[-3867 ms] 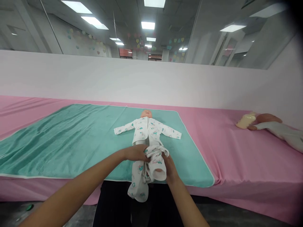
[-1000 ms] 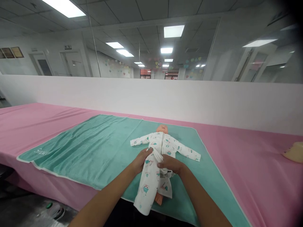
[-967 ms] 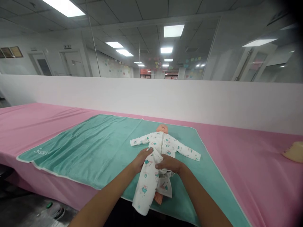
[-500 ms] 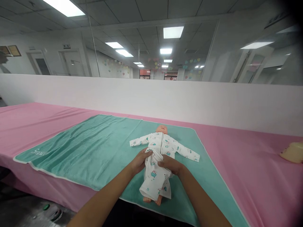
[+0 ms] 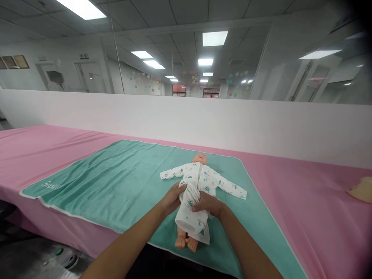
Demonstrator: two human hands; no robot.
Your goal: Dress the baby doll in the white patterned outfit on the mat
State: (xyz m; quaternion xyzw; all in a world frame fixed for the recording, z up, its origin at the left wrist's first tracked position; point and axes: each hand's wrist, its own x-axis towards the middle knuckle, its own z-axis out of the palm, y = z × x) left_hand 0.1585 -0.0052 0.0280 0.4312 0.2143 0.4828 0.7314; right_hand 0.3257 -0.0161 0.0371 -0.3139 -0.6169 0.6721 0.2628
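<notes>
Lower centre, I am pinching patterned trousers, left hand and right hand closed on them, doll lying beneath

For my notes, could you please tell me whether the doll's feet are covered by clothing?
No, both bare feet stick out below the patterned cloth.

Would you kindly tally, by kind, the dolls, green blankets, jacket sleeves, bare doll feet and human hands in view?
Doll: 1
Green blanket: 1
Jacket sleeves: 2
Bare doll feet: 2
Left hand and right hand: 2
Total: 8
</notes>
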